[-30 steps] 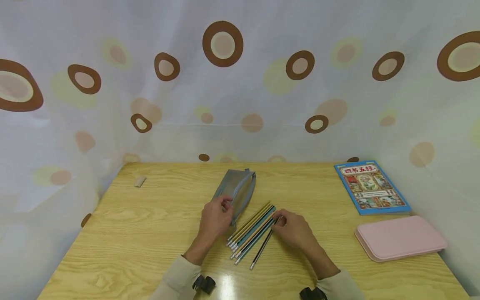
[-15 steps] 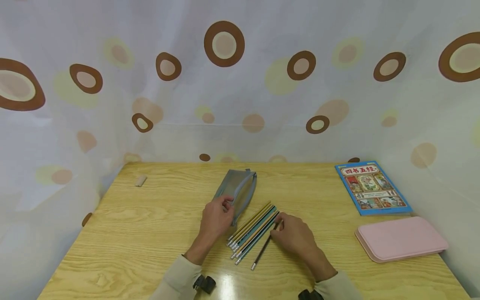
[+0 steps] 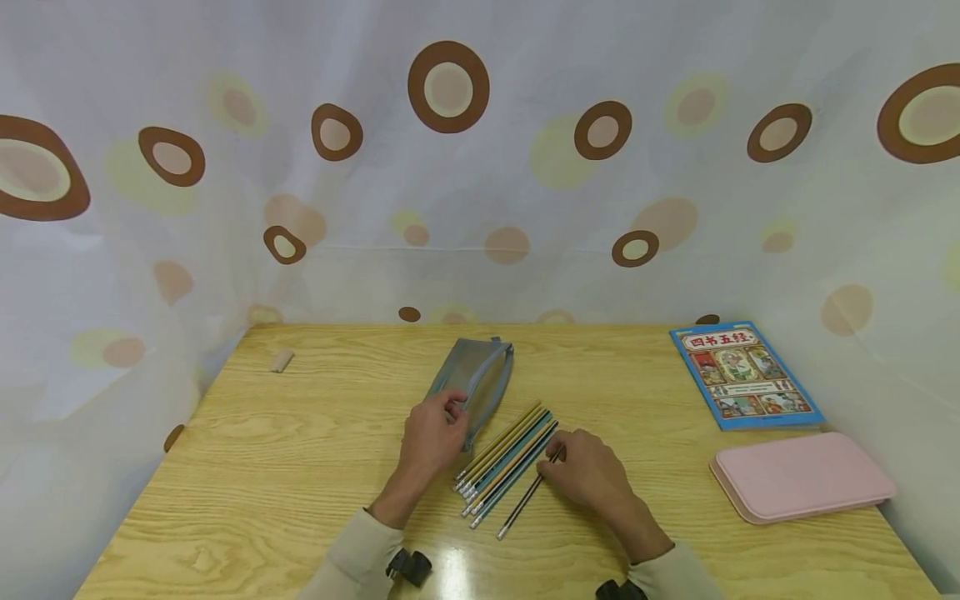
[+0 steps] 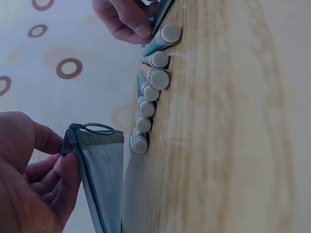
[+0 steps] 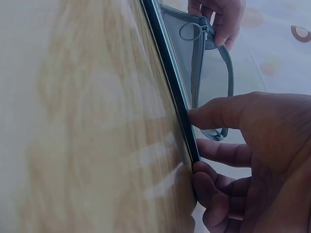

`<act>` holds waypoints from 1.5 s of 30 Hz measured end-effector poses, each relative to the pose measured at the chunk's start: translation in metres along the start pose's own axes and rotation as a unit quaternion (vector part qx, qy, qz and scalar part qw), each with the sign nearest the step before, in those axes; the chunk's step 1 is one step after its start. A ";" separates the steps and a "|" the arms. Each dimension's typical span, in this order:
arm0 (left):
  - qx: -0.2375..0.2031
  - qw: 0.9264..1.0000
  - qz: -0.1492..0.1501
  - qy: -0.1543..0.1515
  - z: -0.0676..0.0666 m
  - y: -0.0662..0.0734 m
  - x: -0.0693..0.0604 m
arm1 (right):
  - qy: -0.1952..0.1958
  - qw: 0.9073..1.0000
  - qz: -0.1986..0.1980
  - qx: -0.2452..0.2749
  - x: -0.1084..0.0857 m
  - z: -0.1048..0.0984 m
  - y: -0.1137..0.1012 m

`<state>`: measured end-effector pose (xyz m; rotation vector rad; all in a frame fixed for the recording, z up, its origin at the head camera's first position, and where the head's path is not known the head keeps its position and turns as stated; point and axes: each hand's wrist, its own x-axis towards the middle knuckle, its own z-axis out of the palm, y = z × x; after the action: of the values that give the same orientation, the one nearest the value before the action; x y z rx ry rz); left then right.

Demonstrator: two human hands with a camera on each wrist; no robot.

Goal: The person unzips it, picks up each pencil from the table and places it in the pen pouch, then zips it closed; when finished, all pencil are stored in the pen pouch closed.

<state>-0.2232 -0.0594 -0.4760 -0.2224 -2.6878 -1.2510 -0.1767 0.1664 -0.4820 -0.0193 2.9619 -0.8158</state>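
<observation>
A grey mesh zip pencil case [image 3: 459, 367] lies open-mouthed on the table. My left hand [image 3: 432, 435] pinches its edge near the zip end, plain in the left wrist view. To its right several pencils [image 3: 497, 465], yellow, teal and dark, lie side by side with white eraser ends towards me. Apart from that row, one dark pencil [image 3: 519, 510] slants with its eraser end near me. The thumb and fingers of my right hand [image 3: 588, 473] pinch its far part. In the right wrist view the dark shaft [image 5: 171, 73] runs past the thumb; its tip is hidden.
A blue-edged book [image 3: 746, 375] lies at the back right, with a pink case [image 3: 802, 477] in front of it. A small beige block [image 3: 281, 361] sits at the back left. A spotted curtain [image 3: 450, 183] surrounds the wooden table [image 3: 300, 467] at the back and sides.
My right hand has moved slightly towards me along the dark pencil, whose eraser end has shifted a little. The left hand and the pencil case have stayed in place.
</observation>
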 end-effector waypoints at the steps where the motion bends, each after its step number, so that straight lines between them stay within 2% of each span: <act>1: 0.000 1.000 0.001 0.001 0.000 0.000 0.000 | -0.001 1.000 0.000 0.000 0.000 0.000 0.000; 11: -0.006 1.000 -0.003 0.001 0.000 0.001 0.000 | -0.005 1.000 0.008 -0.023 -0.002 -0.004 0.003; 31: 0.002 1.000 -0.009 -0.002 0.000 -0.001 0.001 | -0.013 0.999 0.030 -0.025 -0.017 -0.015 0.012; 38: 0.003 1.000 -0.012 -0.003 -0.001 0.000 0.001 | -0.028 0.997 0.043 -0.066 -0.029 -0.019 0.007; 45: -0.005 1.000 -0.018 -0.007 -0.001 0.001 0.000 | -0.029 0.996 0.042 -0.079 -0.036 -0.017 0.005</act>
<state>-0.2231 -0.0592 -0.4743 -0.1857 -2.7100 -1.2775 -0.1418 0.1804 -0.4682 0.0710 2.9410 -0.5601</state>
